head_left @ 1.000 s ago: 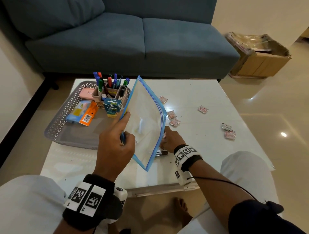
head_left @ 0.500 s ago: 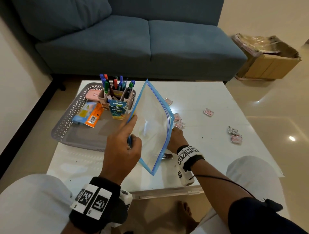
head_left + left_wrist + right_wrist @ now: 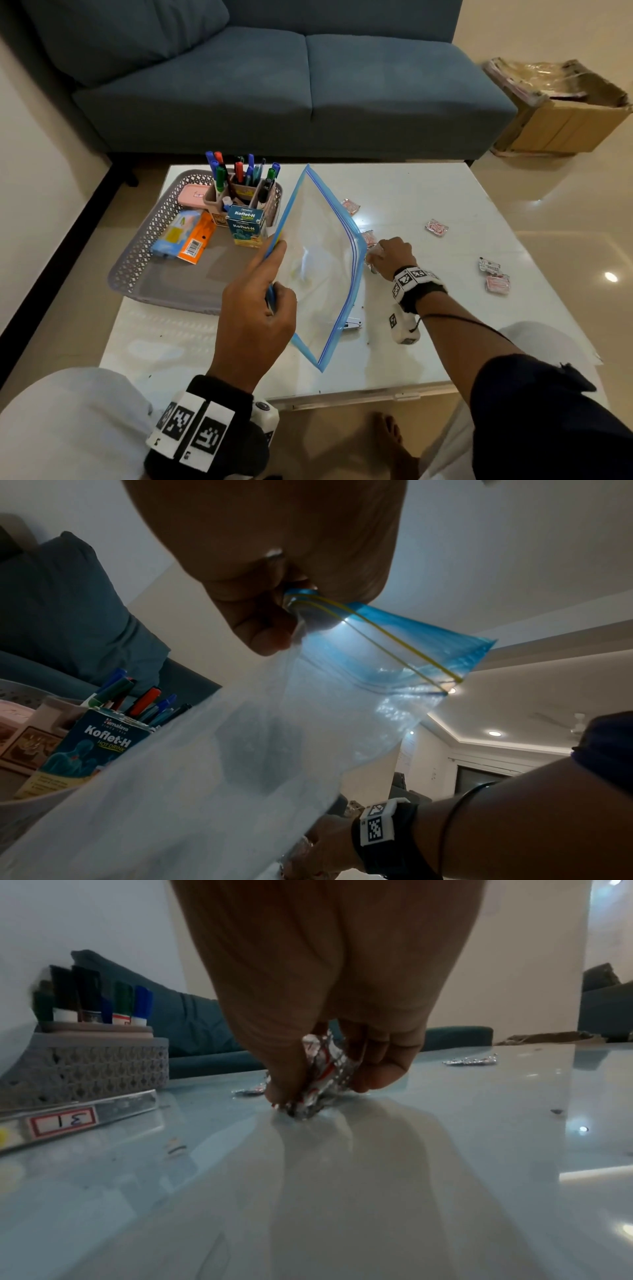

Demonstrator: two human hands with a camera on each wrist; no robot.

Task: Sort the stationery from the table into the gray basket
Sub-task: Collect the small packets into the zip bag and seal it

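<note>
My left hand point(image 3: 263, 301) holds a clear zip bag point(image 3: 318, 260) with a blue seal by its top edge, upright above the white table point(image 3: 428, 192); the left wrist view shows my fingers point(image 3: 267, 610) pinching the blue strip point(image 3: 404, 637). My right hand point(image 3: 390, 253) is down on the table right of the bag, gripping a crumpled silver-and-red foil packet point(image 3: 318, 1074) between thumb and fingers. The gray basket point(image 3: 144, 246) stands at the table's left with a pen holder full of markers point(image 3: 239, 185), a Koflet-H box point(image 3: 246, 226), a pink case point(image 3: 193, 196) and an orange and blue pack point(image 3: 186, 236).
More foil packets lie on the table: one behind the bag point(image 3: 350, 206), one further right point(image 3: 436, 227), two near the right edge point(image 3: 495, 275). A metal ruler point(image 3: 78, 1118) lies near the bag's lower corner. A blue sofa point(image 3: 274, 85) stands behind, a cardboard box point(image 3: 561, 113) on the floor.
My right hand has moved forward and right across the table, out from behind the bag, and closed on a foil packet. The left hand keeps the bag upright.
</note>
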